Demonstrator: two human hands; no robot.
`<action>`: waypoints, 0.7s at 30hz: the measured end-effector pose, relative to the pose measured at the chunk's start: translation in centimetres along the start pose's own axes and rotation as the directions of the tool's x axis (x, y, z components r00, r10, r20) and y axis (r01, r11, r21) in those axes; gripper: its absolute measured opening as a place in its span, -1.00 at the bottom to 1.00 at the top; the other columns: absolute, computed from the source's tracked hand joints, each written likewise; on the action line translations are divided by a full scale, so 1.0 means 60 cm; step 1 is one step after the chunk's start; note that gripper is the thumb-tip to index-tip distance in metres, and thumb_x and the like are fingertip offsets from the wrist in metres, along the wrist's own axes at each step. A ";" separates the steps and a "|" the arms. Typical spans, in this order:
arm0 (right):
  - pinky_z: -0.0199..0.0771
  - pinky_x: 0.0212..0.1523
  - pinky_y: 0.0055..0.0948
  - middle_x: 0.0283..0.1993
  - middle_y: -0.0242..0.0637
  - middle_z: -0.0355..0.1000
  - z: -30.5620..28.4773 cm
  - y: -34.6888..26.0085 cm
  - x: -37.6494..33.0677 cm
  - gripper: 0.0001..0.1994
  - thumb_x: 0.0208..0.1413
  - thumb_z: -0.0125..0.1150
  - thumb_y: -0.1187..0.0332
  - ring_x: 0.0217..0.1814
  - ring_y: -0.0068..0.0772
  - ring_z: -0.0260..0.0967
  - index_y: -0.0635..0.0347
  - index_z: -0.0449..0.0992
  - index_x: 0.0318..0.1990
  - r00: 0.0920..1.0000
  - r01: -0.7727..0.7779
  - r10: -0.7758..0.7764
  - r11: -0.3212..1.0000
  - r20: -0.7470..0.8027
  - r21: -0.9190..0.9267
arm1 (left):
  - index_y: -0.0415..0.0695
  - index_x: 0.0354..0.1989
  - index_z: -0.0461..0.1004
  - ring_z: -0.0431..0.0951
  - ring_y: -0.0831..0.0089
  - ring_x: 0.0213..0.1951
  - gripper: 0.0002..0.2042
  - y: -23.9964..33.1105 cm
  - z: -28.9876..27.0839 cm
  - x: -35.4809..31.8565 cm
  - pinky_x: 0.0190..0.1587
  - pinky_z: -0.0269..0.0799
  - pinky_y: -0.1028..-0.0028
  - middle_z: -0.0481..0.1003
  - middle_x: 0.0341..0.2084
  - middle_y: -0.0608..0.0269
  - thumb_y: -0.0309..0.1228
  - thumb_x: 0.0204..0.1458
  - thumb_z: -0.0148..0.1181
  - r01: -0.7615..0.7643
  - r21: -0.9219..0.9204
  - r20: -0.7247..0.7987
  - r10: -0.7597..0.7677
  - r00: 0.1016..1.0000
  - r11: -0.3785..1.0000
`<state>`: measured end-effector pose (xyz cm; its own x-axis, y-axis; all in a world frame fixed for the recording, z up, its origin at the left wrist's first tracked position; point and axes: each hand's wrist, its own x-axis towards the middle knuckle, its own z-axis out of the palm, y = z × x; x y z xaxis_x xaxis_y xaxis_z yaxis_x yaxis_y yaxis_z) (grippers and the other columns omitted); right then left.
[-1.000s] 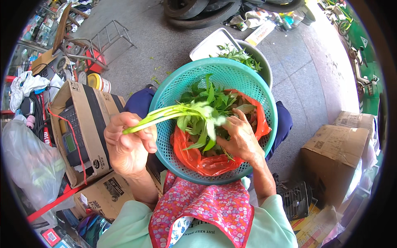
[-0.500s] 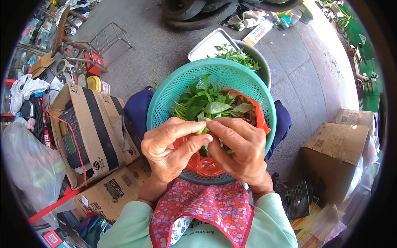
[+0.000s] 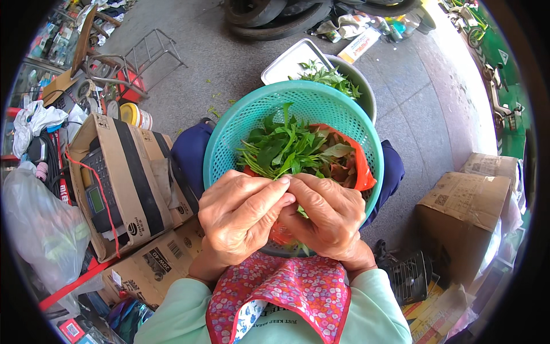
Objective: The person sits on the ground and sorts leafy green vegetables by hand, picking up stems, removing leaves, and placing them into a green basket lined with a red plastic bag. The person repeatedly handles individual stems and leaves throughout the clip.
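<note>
Together two hands (image 3: 286, 221), one teal basket (image 3: 298, 109), leafy greens (image 3: 286, 146)

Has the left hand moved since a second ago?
Yes. The left hand has swung inward from the teal basket's left rim toward its middle, where it now meets the right hand over the greens.

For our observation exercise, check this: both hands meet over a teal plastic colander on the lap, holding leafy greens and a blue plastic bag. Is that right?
Not quite. The head view shows the plastic bag in the teal colander is orange-red, not blue. The rest holds: the left hand and right hand meet over it, above the leafy greens.
</note>
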<state>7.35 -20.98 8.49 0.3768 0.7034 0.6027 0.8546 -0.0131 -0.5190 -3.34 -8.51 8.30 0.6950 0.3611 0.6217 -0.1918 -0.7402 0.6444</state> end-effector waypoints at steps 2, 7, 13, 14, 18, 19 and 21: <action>0.55 -0.51 -0.41 -0.28 -0.14 0.55 -0.002 0.006 0.000 -0.68 -0.18 0.39 0.50 -0.44 -0.30 0.56 0.32 0.55 -0.18 0.995 -0.087 0.078 0.985 0.063 0.147 | -0.27 -0.19 0.61 0.49 0.34 -0.55 -0.71 -0.003 0.002 -0.001 -0.51 0.38 0.42 0.55 -0.49 0.18 -0.57 -0.16 0.41 0.011 -0.003 0.007 -0.011 1.000 1.000; 0.55 -0.44 -0.40 -0.37 -0.11 0.56 -0.012 0.011 0.006 -0.78 -0.14 0.33 0.53 -0.45 -0.18 0.55 0.35 0.58 -0.26 0.855 -0.499 0.383 0.789 0.349 0.359 | -0.25 -0.20 0.62 0.46 0.36 -0.60 -0.72 -0.028 0.013 -0.008 -0.53 0.36 0.43 0.53 -0.58 0.19 -0.56 -0.16 0.42 0.100 -0.148 0.065 -0.091 0.994 0.984; 0.47 -0.46 -0.27 -0.46 -0.06 0.49 -0.007 0.027 0.008 -0.87 -0.10 0.30 0.47 -0.49 -0.02 0.49 0.32 0.56 -0.37 0.802 -0.529 0.384 0.812 0.458 0.247 | -0.28 -0.28 0.58 0.54 0.49 -0.55 -0.86 -0.020 0.028 -0.026 -0.49 0.43 0.51 0.56 -0.57 0.19 -0.54 -0.01 0.36 0.388 -0.222 0.096 -0.376 0.922 0.894; 0.47 -0.46 -0.27 -0.46 -0.06 0.49 0.001 0.024 0.002 -0.88 -0.09 0.30 0.47 -0.48 -0.02 0.49 0.32 0.56 -0.38 0.838 -0.491 0.370 0.831 0.402 0.260 | -0.28 -0.30 0.57 0.53 0.55 -0.54 -0.88 -0.016 0.029 -0.028 -0.48 0.43 0.54 0.57 -0.55 0.21 -0.53 0.02 0.34 0.475 -0.287 0.107 -0.465 0.879 0.832; 0.48 -0.47 -0.32 -0.45 -0.11 0.50 0.017 0.031 -0.009 -0.87 -0.10 0.30 0.53 -0.49 -0.12 0.50 0.31 0.57 -0.34 0.895 -0.434 0.373 0.854 0.246 0.286 | -0.30 -0.34 0.50 0.51 0.70 -0.50 -0.89 -0.032 0.036 -0.029 -0.48 0.43 0.63 0.57 -0.53 0.28 -0.50 0.14 0.25 0.580 -0.429 0.178 -0.565 0.806 0.693; 0.49 -0.47 -0.34 -0.45 -0.12 0.50 0.022 0.034 -0.012 -0.87 -0.10 0.31 0.54 -0.49 -0.15 0.50 0.31 0.58 -0.33 0.903 -0.426 0.377 0.848 0.205 0.314 | -0.30 -0.33 0.50 0.52 0.69 -0.50 -0.89 -0.038 0.038 -0.031 -0.49 0.43 0.63 0.57 -0.53 0.28 -0.50 0.15 0.24 0.597 -0.467 0.191 -0.585 0.788 0.652; 0.51 -0.45 -0.39 -0.44 -0.16 0.52 0.024 0.038 -0.012 -0.86 -0.10 0.30 0.58 -0.48 -0.26 0.52 0.32 0.58 -0.32 0.907 -0.421 0.383 0.845 0.174 0.330 | -0.31 -0.32 0.48 0.54 0.66 -0.50 -0.88 -0.043 0.044 -0.032 -0.50 0.46 0.64 0.56 -0.53 0.27 -0.49 0.17 0.22 0.626 -0.553 0.220 -0.628 0.747 0.550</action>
<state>8.49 -20.53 6.01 0.6072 0.7568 0.2418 0.4455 -0.0723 -0.8923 -2.35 -8.81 4.25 0.7918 0.6095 -0.0384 -0.0542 0.1326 0.9897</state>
